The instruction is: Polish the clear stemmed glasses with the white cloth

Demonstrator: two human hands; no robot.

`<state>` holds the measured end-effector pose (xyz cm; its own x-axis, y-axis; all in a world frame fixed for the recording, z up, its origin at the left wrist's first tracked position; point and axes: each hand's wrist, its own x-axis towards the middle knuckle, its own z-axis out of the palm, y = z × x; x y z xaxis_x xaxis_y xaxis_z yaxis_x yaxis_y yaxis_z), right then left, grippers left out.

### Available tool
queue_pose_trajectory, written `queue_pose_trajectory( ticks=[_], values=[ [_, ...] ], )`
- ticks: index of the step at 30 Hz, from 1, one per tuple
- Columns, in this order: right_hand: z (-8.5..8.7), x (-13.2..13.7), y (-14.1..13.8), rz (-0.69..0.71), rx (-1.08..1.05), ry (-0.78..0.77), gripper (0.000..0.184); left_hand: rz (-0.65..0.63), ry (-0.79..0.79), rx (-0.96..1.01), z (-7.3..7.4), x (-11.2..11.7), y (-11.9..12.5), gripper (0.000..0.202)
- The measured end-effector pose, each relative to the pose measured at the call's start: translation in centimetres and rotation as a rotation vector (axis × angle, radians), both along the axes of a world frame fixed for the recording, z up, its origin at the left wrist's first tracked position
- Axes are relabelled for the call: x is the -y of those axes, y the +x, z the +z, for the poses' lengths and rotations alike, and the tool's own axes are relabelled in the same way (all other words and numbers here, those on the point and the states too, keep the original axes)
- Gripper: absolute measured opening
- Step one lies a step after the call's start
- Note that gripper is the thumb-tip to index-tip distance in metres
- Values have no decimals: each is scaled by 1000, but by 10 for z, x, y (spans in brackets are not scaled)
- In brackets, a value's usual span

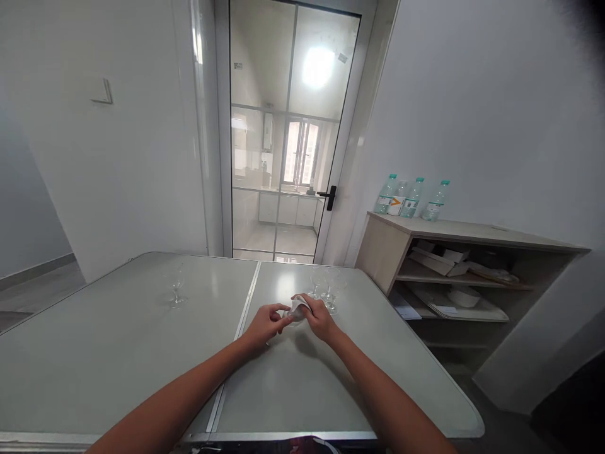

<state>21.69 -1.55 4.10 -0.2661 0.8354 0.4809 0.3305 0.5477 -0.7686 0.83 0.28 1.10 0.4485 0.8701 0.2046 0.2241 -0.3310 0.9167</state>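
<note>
Above the right half of the table, my two hands are close together. My right hand [317, 315] is closed around a crumpled white cloth [297, 308], thumb and fingers pinching it. My left hand [267, 325] is closed, its fingertips on a clear glass [293, 320] that the cloth touches; most of this glass is hidden by cloth and fingers. Just behind my right hand a group of clear stemmed glasses [327, 291] stands upright on the table. Far to the left, a single stemmed glass [176, 291] stands upright by itself.
The pale table [142, 353] has a metal seam [246, 296] running across it. A shelf unit [385, 246] stands at the right, with several plastic bottles [411, 200] on top and papers and boxes inside. Beyond the table is a closed glazed door [265, 221] with a black handle [331, 198].
</note>
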Motion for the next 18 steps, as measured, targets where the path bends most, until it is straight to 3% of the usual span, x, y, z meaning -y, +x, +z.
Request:
queue_pose_trajectory(
  ticks=[4, 9, 13, 18],
  values=[
    [-7, -6, -6, -102, -263, -165, 35, 64, 340, -222, -3, 0, -4, 56],
    [-11, -5, -6, 67, -567, -438, 42, 19, 504, -388, 1, -3, -11, 53],
    [-5, 3, -5, 169, -495, -485, 39, -4, 502, -411, 7, -2, -14, 50],
    [8, 4, 0, 184, -281, -339, 29, -37, 461, -355, 10, 4, -9, 57]
  ],
)
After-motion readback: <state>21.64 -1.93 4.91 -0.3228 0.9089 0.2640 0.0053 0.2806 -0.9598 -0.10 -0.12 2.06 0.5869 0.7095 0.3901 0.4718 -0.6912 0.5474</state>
